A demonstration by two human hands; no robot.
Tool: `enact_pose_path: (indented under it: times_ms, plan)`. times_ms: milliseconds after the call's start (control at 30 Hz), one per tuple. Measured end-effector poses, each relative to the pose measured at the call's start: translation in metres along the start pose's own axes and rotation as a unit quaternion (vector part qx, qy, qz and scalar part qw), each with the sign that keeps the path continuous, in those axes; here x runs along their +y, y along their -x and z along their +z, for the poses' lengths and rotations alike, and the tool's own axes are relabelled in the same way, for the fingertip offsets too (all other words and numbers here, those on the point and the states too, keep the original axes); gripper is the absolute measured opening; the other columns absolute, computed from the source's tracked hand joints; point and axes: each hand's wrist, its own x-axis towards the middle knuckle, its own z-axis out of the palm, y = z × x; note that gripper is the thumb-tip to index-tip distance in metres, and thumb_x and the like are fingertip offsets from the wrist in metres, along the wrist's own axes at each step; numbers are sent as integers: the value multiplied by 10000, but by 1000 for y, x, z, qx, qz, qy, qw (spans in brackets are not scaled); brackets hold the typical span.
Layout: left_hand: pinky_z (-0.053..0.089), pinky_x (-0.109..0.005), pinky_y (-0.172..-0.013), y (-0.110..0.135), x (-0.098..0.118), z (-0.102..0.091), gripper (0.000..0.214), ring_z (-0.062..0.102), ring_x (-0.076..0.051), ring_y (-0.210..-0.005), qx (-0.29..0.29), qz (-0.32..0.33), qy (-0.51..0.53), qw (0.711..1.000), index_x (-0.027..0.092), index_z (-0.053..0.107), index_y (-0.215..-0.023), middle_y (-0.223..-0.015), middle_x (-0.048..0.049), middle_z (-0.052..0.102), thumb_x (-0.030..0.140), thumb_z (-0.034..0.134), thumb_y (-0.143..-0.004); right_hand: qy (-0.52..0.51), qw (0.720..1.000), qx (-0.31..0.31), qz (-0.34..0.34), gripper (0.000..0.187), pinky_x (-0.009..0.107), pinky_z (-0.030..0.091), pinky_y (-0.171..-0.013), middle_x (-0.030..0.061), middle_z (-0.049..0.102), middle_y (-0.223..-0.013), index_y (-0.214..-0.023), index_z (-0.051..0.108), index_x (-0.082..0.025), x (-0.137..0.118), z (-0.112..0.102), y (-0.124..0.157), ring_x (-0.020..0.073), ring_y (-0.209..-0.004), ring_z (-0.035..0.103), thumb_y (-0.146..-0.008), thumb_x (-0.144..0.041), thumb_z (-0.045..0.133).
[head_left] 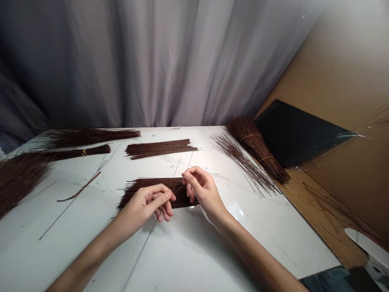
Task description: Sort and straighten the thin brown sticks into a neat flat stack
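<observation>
My left hand is closed in a pinch, thumb against index finger, on a thin dark twig. My right hand, a little farther out and to the right, also pinches a fine twig between thumb and fingertips. A slender curved strand shows in the small gap between the hands; whether both hold the same piece I cannot tell. Under them a flat pile of dark brown twigs lies on the white table, partly covered by my fingers. Just beyond lies a second neat pile of twigs.
Loose twigs fan out at the right, beside a tied twig bundle. More twig bundles lie at the left, near a dark tied strip and single twigs. A grey curtain hangs behind the table.
</observation>
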Motion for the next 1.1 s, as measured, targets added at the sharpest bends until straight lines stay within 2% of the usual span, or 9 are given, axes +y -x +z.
enact_pose_path:
  times_ms: [67, 167, 367, 500, 633, 767, 867, 967, 1100]
  plan:
    - [531, -292, -719, 2, 7, 1, 327, 705, -210, -802, -20, -17, 27, 999, 193, 680, -921, -852, -80, 770, 486, 554, -990, -3, 1000, 2, -3, 347, 192, 383, -423, -44, 571, -702, -892, 586, -194, -1, 1, 0, 58, -455, 440, -915, -536, 635]
    - [539, -306, -803, 2, 9, 2, 302, 718, -237, -962, 13, -24, 70, 997, 210, 658, -927, -966, -90, 793, 500, 588, -977, -12, 999, -30, 12, 407, 205, 380, -423, -40, 572, -728, -954, 596, -199, -1, 2, 1, 62, -447, 433, -956, -601, 533]
    - [522, -322, -867, -2, -3, 5, 287, 711, -206, -904, 239, 83, 123, 960, 227, 571, -1011, -1069, -62, 780, 500, 641, -958, 60, 981, -182, 8, 336, 218, 407, -535, -22, 622, -729, -922, 610, -185, -3, 7, 11, 83, -553, 501, -929, -519, 642]
    - [524, -290, -816, -5, -6, 8, 286, 680, -219, -1005, 286, 130, 124, 941, 216, 577, -1015, -1127, -73, 746, 490, 642, -962, 109, 978, -175, -35, 272, 237, 420, -607, -6, 642, -787, -917, 652, -186, -3, 12, 16, 110, -662, 550, -951, -455, 629]
    - [520, -257, -757, -8, -10, 7, 270, 657, -181, -921, 302, 139, 88, 939, 203, 624, -990, -1106, -54, 701, 472, 622, -974, 153, 975, -153, -56, 242, 247, 430, -610, 2, 663, -791, -888, 672, -189, -2, 13, 15, 122, -666, 574, -962, -413, 621]
    - [521, -292, -801, -8, -13, 0, 221, 651, -199, -967, 258, 136, -77, 953, 254, 645, -1100, -1187, -31, 658, 437, 577, -997, 193, 974, -61, -105, 261, 273, 457, -606, 20, 677, -791, -888, 704, -201, -5, -1, 7, 148, -656, 585, -960, -436, 618]
    - [479, -354, -884, -7, -20, -5, 172, 630, -216, -1006, 211, 143, -306, 917, 279, 662, -1079, -1165, -10, 644, 343, 509, -1033, 268, 944, 74, -179, 273, 305, 481, -638, 48, 706, -852, -934, 727, -203, -11, -33, -4, 185, -714, 610, -942, -459, 633]
    - [455, -382, -888, -9, -30, -9, 180, 612, -216, -986, 176, 170, -436, 866, 245, 644, -1034, -1081, -13, 641, 244, 465, -1051, 404, 856, 233, -222, 288, 322, 465, -662, 62, 721, -891, -941, 741, -194, -14, -84, -16, 192, -710, 607, -937, -455, 619]
    - [459, -361, -862, -12, -38, -10, 161, 618, -201, -976, 137, 204, -485, 839, 224, 605, -1051, -1068, -10, 650, 197, 447, -1066, 547, 742, 348, -168, 258, 316, 370, -631, 68, 696, -848, -874, 754, -193, -8, -153, -27, 199, -697, 577, -911, -407, 615]
